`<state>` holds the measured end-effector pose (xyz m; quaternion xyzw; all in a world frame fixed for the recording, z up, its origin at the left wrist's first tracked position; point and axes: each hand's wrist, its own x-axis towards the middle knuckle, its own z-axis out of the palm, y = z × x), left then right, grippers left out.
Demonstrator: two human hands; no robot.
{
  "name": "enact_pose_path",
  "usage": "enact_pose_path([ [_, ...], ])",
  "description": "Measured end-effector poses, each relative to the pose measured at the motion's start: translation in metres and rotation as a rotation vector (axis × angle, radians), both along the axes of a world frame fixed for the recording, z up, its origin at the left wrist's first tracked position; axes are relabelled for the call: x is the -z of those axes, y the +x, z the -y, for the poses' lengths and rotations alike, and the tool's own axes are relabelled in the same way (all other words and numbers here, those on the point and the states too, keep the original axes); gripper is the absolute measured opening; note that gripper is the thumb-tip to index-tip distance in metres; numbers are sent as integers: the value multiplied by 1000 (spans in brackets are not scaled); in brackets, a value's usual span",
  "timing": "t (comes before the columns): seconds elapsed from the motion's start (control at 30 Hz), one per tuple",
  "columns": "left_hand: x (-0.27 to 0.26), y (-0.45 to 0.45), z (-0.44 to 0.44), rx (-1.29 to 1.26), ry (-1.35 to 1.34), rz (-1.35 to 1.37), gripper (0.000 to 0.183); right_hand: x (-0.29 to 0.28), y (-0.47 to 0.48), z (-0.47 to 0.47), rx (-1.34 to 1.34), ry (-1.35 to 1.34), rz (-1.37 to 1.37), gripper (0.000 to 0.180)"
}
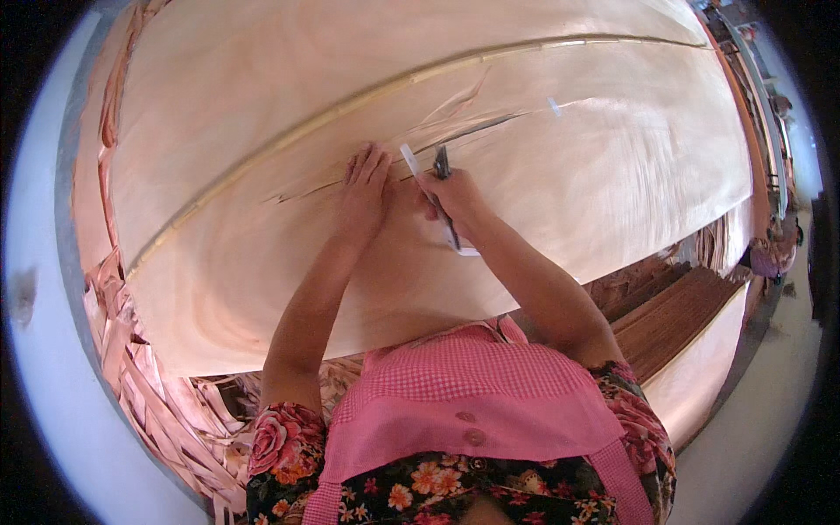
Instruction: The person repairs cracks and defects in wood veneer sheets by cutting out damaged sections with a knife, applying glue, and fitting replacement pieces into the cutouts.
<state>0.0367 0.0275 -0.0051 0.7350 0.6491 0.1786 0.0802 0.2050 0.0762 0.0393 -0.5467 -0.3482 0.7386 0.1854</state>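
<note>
A large sheet of pale wood veneer (420,275) lies before me, with a long dark split (485,125) running across it. My left hand (369,184) presses flat on the sheet, its fingertips beside the split. In my right hand (453,190) is a dark-handled tool (442,161), its exact kind unclear, and a strip of whitish tape (409,159) extends up from the fingers. Another whitish piece (468,251) shows below that hand. A short piece of translucent tape (554,106) sits across the split farther right. Beyond both hands, a thin bamboo stick (341,105) lies along the sheet.
Veneer scraps (164,400) are heaped at the lower left. A stack of dark brown veneer sheets (682,315) lies at the right, under the pale sheet's near edge. A person (774,256) is at the far right.
</note>
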Motion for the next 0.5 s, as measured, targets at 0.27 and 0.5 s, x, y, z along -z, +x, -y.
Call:
enact_pose_path([
  [0.27, -14, -2, -11, 169, 46, -208, 45, 42, -33, 0, 99, 144, 258, 22],
  [0.5, -4, -5, -13, 110, 92, 0, 41, -3, -7, 57, 219, -1, 217, 24],
])
